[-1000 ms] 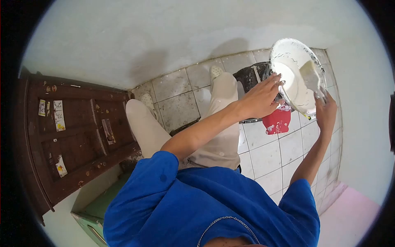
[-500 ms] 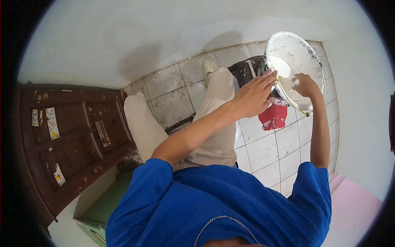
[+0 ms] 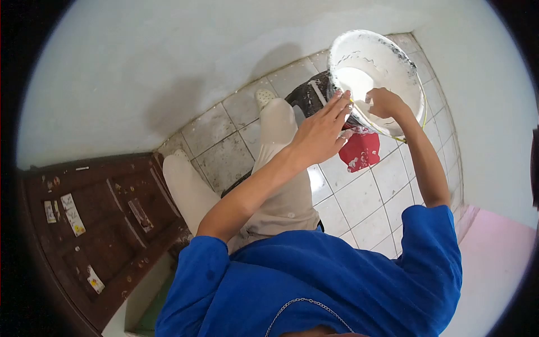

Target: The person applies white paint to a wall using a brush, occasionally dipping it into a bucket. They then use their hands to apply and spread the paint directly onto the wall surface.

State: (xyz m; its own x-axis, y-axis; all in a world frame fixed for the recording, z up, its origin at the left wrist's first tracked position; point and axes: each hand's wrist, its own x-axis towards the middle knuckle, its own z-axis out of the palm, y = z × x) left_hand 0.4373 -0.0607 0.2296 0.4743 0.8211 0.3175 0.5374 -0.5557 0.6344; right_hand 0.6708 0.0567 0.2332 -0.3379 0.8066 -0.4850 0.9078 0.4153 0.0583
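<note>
A white bucket [image 3: 401,70] with a smeared, chipped rim is tilted with its mouth towards me. White liquid [image 3: 356,80] that looks like paint lies low inside it. My left hand [image 3: 321,133] has its fingers stretched out against the near left side of the rim, with the thumb apart below. Over the bucket's mouth, my right hand [image 3: 387,104] reaches in with curled fingers near the liquid. Its fingertips are partly hidden, and I cannot make out what they hold, if anything. A thin yellow handle runs along the bucket's lower edge.
A red, paint-spotted object [image 3: 360,153] is below the bucket on the tiled floor [image 3: 359,196]. A black, paint-stained container [image 3: 307,96] is beside the bucket. My bent legs [image 3: 278,168] are to the left. A brown wooden door [image 3: 101,219] and pale walls surround me.
The view has shifted, so the bucket and both hands appear farther left and slightly higher. My left hand stays at the rim; my right fingers look more curled inside the bucket.
</note>
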